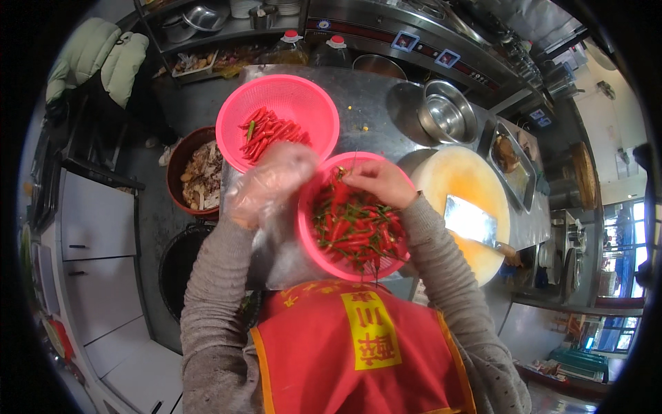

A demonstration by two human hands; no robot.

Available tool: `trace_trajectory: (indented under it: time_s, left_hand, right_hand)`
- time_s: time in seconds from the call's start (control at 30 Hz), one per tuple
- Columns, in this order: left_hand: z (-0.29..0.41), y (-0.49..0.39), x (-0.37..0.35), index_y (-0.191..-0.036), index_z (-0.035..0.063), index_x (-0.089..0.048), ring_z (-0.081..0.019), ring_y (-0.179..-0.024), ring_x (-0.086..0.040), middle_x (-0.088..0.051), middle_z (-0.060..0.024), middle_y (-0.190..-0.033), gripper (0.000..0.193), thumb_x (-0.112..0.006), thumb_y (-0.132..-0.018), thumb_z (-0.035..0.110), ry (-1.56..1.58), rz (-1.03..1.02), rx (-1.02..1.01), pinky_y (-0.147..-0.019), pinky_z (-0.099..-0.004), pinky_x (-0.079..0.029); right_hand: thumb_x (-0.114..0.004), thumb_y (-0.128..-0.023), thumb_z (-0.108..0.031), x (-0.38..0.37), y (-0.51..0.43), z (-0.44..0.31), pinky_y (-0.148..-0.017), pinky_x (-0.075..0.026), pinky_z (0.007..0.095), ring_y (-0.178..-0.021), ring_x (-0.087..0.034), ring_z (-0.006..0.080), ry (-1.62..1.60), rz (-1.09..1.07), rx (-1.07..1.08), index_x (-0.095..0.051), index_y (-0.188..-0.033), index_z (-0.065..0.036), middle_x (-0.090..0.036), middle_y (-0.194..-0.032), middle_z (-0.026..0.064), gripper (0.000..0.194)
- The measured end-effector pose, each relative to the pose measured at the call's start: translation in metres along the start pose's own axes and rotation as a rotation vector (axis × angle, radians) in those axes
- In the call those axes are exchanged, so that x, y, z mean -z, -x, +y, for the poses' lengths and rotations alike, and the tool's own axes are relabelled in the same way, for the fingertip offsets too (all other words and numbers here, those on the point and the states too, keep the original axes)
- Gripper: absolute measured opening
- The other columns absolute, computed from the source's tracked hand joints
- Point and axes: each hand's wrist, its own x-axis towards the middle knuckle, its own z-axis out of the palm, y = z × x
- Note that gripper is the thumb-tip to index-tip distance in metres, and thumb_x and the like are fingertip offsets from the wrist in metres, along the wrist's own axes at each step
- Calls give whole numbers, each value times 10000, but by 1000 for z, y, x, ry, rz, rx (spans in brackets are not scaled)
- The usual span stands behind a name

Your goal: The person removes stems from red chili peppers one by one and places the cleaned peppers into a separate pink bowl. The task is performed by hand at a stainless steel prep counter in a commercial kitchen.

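Note:
Two pink plastic colanders stand side by side on a steel table. The far left colander [320, 98] holds red chili peppers [269, 132] without stems, one of them green. The nearer colander [310, 253] is full of red chilies with green stems [357, 227]. My left hand [279, 176], in a clear plastic glove, is blurred over the near rim of the far colander; whether it holds anything is hidden. My right hand [380, 178], bare, pinches a red chili by its stem end above the nearer colander, thumb and forefinger together.
On the steel table [362, 119] are a round cutting board [439, 171] with a cleaver [470, 220], steel bowls [447, 114] and a metal tray [517, 176] with food. A brown tub of scraps [194, 176] and a black bin [181, 264] stand left. Another person [103, 62] is at the upper left.

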Motion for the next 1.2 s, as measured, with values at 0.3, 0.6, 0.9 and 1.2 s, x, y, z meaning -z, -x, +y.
trace_trajectory:
  time_s: [0.3, 0.6, 0.9, 1.2]
  left_hand:
    - [-15, 18, -46, -983, 33, -565, -102, -726, -607, -620, -35, -805, 176, -545, -940, 203, 651, -147, 516, -652, -215, -472]
    - [-28, 49, -20, -914, 68, -556, -95, -660, -539, -557, 0, -738, 131, -534, -946, 193, 563, 39, 521, -644, -225, -449]
    - [-33, 67, -30, -986, 63, -566, -49, -682, -448, -500, 41, -773, 164, -567, -921, 214, 655, 142, 472, -642, -201, -386]
    - [-42, 64, -45, -1047, 9, -575, -79, -840, -523, -564, -13, -901, 213, -552, -940, 192, 550, 29, 395, -759, -236, -431]
  right_hand:
    - [-671, -738, -109, -28, 1, -8, -616, -461, 383, -660, -574, 302, 698, 389, 731, -598, -760, -23, -571, -695, 126, 115]
    - [-663, -663, -115, -29, 8, 2, -667, -444, 428, -716, -546, 328, 967, 92, 576, -571, -690, -59, -549, -725, 106, 111]
    - [-638, -633, -221, -62, 19, 22, -749, -407, 383, -907, -519, 228, 1567, -326, 328, -655, -756, -109, -593, -822, 26, 167]
    - [-641, -674, -156, -47, 14, 17, -761, -408, 413, -864, -574, 244, 1234, -317, 463, -631, -768, -153, -615, -796, 36, 95]
